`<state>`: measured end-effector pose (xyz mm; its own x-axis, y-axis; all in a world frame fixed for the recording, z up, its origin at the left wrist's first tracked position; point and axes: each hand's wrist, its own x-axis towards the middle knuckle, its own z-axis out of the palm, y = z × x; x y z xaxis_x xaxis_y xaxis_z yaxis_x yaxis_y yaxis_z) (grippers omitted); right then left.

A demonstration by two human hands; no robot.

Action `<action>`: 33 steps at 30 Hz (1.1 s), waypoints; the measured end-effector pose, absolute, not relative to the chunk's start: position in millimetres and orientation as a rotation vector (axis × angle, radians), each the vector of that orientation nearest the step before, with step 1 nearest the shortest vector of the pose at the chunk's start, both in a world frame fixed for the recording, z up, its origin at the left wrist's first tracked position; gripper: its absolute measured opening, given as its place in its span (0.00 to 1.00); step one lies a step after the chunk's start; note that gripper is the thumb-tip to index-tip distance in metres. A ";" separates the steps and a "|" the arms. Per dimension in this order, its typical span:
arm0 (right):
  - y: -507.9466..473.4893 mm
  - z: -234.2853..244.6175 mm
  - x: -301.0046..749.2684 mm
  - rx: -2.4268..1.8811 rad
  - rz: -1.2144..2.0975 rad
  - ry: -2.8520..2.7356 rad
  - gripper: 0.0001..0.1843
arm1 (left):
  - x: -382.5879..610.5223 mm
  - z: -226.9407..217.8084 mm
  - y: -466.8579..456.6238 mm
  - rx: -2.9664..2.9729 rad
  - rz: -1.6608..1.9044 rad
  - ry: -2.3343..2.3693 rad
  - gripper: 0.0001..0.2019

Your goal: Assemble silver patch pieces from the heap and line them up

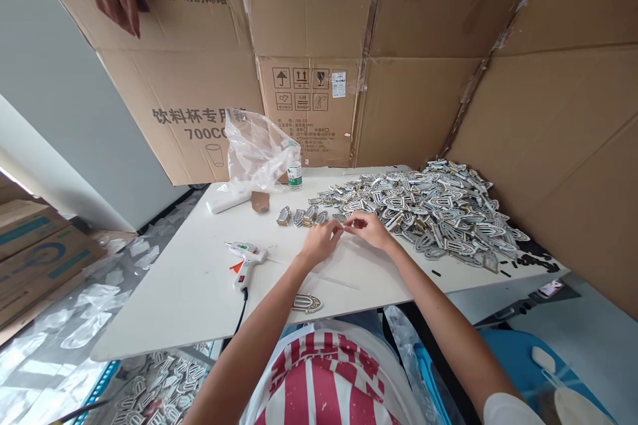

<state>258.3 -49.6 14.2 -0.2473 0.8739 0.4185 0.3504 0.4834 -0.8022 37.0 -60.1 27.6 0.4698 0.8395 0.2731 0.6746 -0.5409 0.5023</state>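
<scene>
My left hand point(321, 239) and my right hand point(369, 229) meet at the middle of the white table point(189, 279), fingers pinched together around a small flat piece point(345, 226) too small to make out. Just beyond them a short row of stacked silver-and-brown cut-out pieces point(303, 216) stands on the table. A large heap of the same shield-shaped pieces point(438, 212) spreads to the right. One single piece point(306, 303) lies near the table's front edge. A white glue gun point(248, 259) with an orange trigger lies left of my left hand, its cord running off the front edge.
Tall cardboard walls point(309, 60) enclose the back and right of the table. A crumpled clear plastic bag point(254, 153), a small green-labelled bottle point(295, 176), a white power strip point(228, 199) and a small brown cardboard bit point(260, 201) sit at the back. More pieces point(159, 388) lie below the table's front left.
</scene>
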 end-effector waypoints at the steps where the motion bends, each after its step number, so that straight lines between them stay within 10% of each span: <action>1: -46.4 12.4 258.7 -1.037 0.745 -1.745 0.17 | 37.1 27.4 -59.1 2.383 0.738 1.303 0.09; 21: -52.1 -10.7 254.5 -1.667 -0.079 -1.873 0.11 | 46.9 12.6 -45.8 1.595 0.993 1.002 0.17; 33: -48.6 -11.5 259.8 -1.215 0.446 -1.482 0.18 | 44.3 11.1 -43.3 1.855 1.103 1.137 0.14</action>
<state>259.8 -48.6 -11.5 0.1421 0.8539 0.5007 0.4358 0.4002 -0.8062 44.3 -43.3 11.1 0.2562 0.9171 0.3054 0.3328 -0.3803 0.8629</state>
